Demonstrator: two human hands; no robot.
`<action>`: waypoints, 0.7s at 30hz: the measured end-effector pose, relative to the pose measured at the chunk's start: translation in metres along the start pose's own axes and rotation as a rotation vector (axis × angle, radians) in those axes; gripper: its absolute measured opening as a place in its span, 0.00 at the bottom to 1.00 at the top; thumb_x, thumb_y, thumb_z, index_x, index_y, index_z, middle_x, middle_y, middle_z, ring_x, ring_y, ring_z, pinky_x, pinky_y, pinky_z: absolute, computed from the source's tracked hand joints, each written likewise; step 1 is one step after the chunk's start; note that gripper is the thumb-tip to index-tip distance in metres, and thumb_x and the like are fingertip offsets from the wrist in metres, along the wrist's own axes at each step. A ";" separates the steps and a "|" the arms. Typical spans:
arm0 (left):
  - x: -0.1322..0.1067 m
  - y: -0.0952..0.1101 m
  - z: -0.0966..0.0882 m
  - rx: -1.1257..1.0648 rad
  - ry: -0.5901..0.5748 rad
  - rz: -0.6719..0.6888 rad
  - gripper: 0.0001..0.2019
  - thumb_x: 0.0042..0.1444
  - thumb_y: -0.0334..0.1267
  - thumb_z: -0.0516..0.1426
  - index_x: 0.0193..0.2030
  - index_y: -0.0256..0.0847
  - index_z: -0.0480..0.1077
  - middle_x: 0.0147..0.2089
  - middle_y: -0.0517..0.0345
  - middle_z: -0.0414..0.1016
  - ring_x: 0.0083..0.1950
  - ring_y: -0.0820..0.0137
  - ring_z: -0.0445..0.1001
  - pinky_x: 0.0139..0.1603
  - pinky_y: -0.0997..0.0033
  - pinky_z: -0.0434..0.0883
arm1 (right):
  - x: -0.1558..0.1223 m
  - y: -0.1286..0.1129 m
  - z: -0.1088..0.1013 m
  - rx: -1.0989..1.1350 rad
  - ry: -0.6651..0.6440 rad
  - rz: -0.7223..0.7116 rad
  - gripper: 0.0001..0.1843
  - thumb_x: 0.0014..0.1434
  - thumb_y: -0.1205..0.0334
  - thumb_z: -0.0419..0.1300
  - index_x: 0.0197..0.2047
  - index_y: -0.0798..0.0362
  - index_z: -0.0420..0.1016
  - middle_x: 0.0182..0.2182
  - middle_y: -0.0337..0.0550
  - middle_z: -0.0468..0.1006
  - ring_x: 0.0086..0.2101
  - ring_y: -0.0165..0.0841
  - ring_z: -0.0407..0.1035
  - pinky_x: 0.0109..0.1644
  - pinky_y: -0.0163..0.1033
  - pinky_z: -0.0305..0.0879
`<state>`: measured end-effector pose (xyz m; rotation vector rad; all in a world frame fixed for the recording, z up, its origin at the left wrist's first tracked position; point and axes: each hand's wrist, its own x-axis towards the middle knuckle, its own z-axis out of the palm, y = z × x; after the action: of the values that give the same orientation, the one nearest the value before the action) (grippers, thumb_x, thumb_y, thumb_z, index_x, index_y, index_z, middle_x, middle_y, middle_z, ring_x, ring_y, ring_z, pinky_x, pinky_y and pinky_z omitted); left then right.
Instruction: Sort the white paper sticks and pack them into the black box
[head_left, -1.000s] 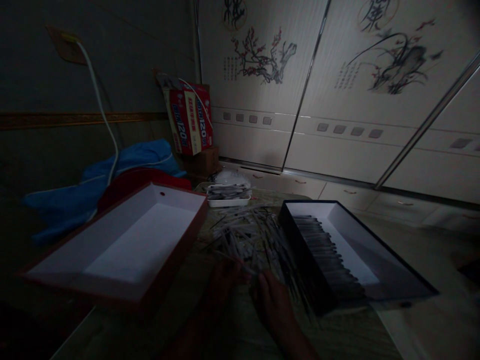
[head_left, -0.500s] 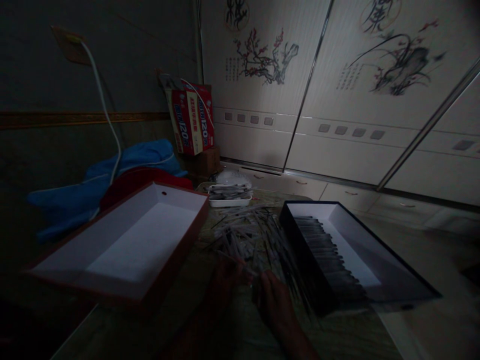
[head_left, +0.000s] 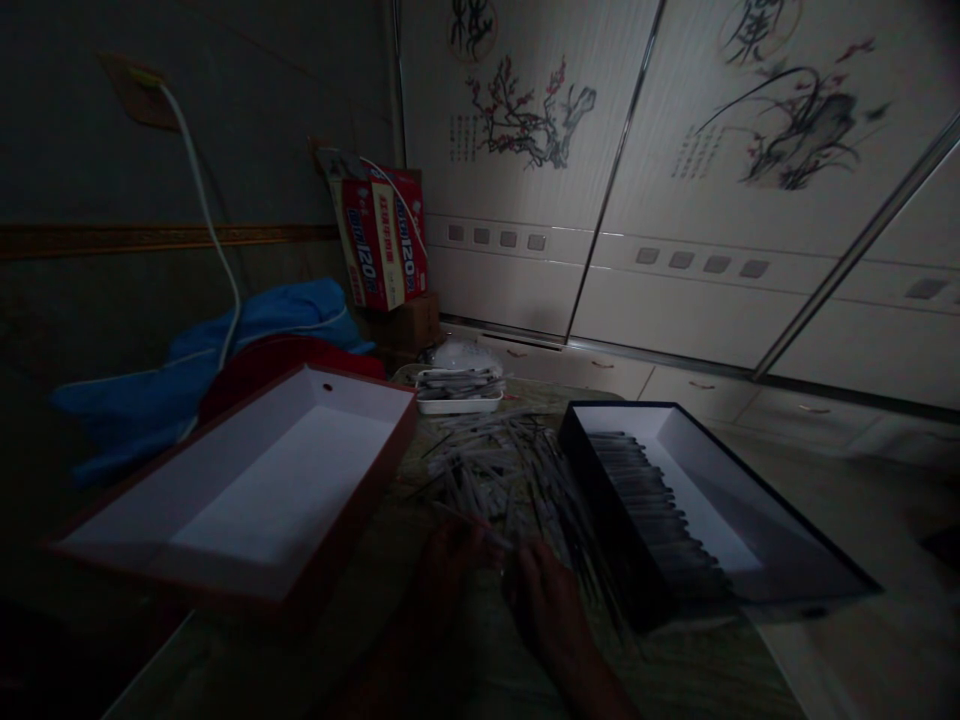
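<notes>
The scene is very dark. A loose pile of thin white sticks (head_left: 502,465) lies on the table between two open boxes. My left hand (head_left: 448,565) and my right hand (head_left: 544,600) meet at the near edge of the pile, fingers pinched together on one thin stick (head_left: 480,525) that runs between them. The red box (head_left: 247,490) on the left has a bare white inside. The dark box (head_left: 750,580) on the right holds a neat row of dark sticks (head_left: 649,500) along its left side.
A small white tray (head_left: 459,390) with more sticks sits behind the pile. Blue cloth (head_left: 210,350) and a white cable (head_left: 202,220) lie at the left. A red carton (head_left: 382,235) stands by the wall, beside painted sliding doors (head_left: 675,180).
Both hands stay at the near edge of the pile with only slight finger shifts. The view has drifted a little.
</notes>
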<state>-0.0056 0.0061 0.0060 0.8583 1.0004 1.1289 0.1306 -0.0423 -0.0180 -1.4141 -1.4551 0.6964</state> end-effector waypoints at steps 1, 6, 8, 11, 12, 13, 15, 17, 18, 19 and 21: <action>0.000 0.001 0.000 0.007 0.017 0.002 0.17 0.39 0.48 0.63 0.30 0.36 0.70 0.23 0.58 0.76 0.26 0.66 0.74 0.31 0.67 0.71 | 0.001 -0.001 -0.001 -0.007 -0.010 0.001 0.14 0.62 0.54 0.46 0.29 0.50 0.64 0.19 0.35 0.66 0.20 0.29 0.62 0.23 0.31 0.56; 0.000 0.000 -0.002 0.031 0.020 0.017 0.17 0.40 0.48 0.62 0.30 0.36 0.70 0.25 0.58 0.76 0.27 0.66 0.75 0.32 0.66 0.71 | 0.002 -0.002 -0.001 0.015 -0.037 -0.020 0.15 0.63 0.54 0.45 0.29 0.50 0.63 0.19 0.35 0.67 0.21 0.29 0.63 0.25 0.31 0.58; 0.000 -0.002 -0.003 0.023 -0.030 0.029 0.16 0.41 0.47 0.62 0.30 0.36 0.69 0.24 0.58 0.76 0.26 0.67 0.74 0.32 0.66 0.71 | 0.002 0.000 0.000 0.030 -0.020 -0.015 0.17 0.63 0.54 0.44 0.26 0.49 0.63 0.18 0.35 0.66 0.20 0.29 0.63 0.25 0.32 0.58; 0.001 -0.004 -0.004 0.037 -0.052 0.027 0.15 0.42 0.46 0.62 0.31 0.36 0.70 0.24 0.58 0.76 0.27 0.67 0.74 0.33 0.66 0.70 | 0.001 0.002 0.002 0.016 0.017 0.011 0.19 0.63 0.52 0.44 0.24 0.49 0.63 0.18 0.36 0.66 0.20 0.30 0.63 0.24 0.32 0.58; 0.001 -0.004 -0.004 0.042 -0.039 0.019 0.15 0.42 0.47 0.62 0.31 0.37 0.70 0.24 0.58 0.76 0.27 0.67 0.74 0.33 0.66 0.70 | 0.000 0.003 0.002 0.008 0.027 0.020 0.19 0.62 0.52 0.44 0.24 0.49 0.63 0.18 0.36 0.66 0.20 0.30 0.63 0.25 0.32 0.59; 0.001 -0.003 -0.003 0.043 -0.022 0.008 0.16 0.42 0.47 0.62 0.31 0.37 0.70 0.23 0.58 0.76 0.27 0.66 0.74 0.33 0.66 0.70 | 0.000 0.003 0.001 0.001 0.029 0.027 0.18 0.62 0.52 0.44 0.26 0.50 0.64 0.19 0.36 0.67 0.21 0.30 0.64 0.25 0.32 0.59; 0.001 -0.003 -0.002 0.032 0.008 -0.002 0.16 0.40 0.48 0.62 0.30 0.37 0.70 0.23 0.58 0.76 0.27 0.67 0.74 0.32 0.67 0.70 | 0.001 0.002 0.000 -0.004 0.000 0.022 0.15 0.62 0.53 0.46 0.30 0.50 0.65 0.20 0.35 0.68 0.22 0.29 0.64 0.25 0.31 0.58; 0.001 -0.002 -0.001 0.020 0.009 0.002 0.17 0.40 0.49 0.62 0.29 0.36 0.70 0.23 0.58 0.76 0.26 0.67 0.74 0.32 0.67 0.70 | 0.001 0.002 0.000 0.007 -0.035 0.002 0.14 0.62 0.54 0.46 0.31 0.51 0.65 0.20 0.34 0.67 0.22 0.28 0.64 0.25 0.30 0.58; 0.001 -0.002 -0.001 0.019 -0.005 0.009 0.17 0.40 0.49 0.62 0.29 0.36 0.70 0.23 0.58 0.75 0.26 0.67 0.74 0.31 0.67 0.70 | 0.001 0.002 0.000 0.015 -0.041 -0.007 0.15 0.63 0.54 0.45 0.30 0.51 0.64 0.20 0.34 0.67 0.21 0.27 0.63 0.25 0.30 0.57; 0.001 -0.002 -0.002 0.025 -0.025 0.022 0.16 0.41 0.49 0.62 0.29 0.36 0.70 0.23 0.58 0.75 0.26 0.67 0.73 0.32 0.67 0.70 | 0.001 0.002 0.001 0.027 -0.035 -0.012 0.16 0.63 0.54 0.45 0.29 0.51 0.64 0.19 0.34 0.67 0.20 0.27 0.63 0.24 0.30 0.57; 0.001 -0.003 -0.004 0.048 -0.051 0.051 0.15 0.45 0.48 0.60 0.30 0.36 0.70 0.24 0.59 0.75 0.27 0.68 0.74 0.33 0.67 0.70 | 0.001 0.002 0.002 0.057 -0.008 -0.006 0.18 0.63 0.52 0.44 0.26 0.51 0.63 0.18 0.34 0.66 0.20 0.27 0.62 0.24 0.30 0.56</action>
<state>-0.0079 0.0061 0.0020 0.9508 0.9720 1.1243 0.1297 -0.0407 -0.0200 -1.3645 -1.4345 0.7346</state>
